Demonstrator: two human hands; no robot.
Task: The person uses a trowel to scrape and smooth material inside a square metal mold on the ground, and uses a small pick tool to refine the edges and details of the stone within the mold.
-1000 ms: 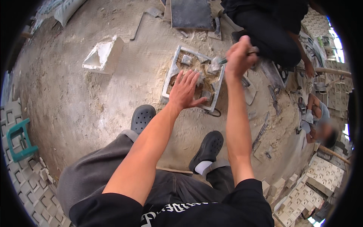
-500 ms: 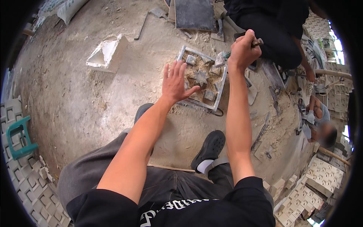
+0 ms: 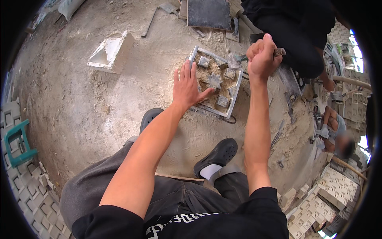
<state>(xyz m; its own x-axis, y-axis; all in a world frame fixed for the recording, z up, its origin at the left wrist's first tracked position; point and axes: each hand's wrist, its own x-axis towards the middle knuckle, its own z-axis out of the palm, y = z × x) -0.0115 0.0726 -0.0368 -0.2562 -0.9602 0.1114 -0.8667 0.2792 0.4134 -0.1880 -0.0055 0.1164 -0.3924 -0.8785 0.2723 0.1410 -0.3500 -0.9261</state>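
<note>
A rectangular grey metal mould (image 3: 211,111) lies on the dusty ground ahead of me. Inside it a star-shaped block (image 3: 215,81) sits amid several smaller blocks, with sandy powder around them. My left hand (image 3: 185,88) rests on the mould's left side, fingers stretched out and thumb spread inward. My right hand (image 3: 263,57) is wrapped round the handle of a trowel (image 3: 233,60), just beyond the mould's right side. The trowel's greyish blade reaches over the far right corner; whether it touches the mould, I cannot tell.
A white hollow block (image 3: 113,53) stands to the left. A dark board (image 3: 209,14) lies at the far side. One person in black crouches at far right; another wearing gloves (image 3: 324,131) is farther right. A green stool (image 3: 20,143) and patterned blocks (image 3: 332,187) line the edges.
My right hand has moved a little to the right with the trowel, and the blade now shows more plainly at the mould's far corner. My left hand stays on the mould's left side.
</note>
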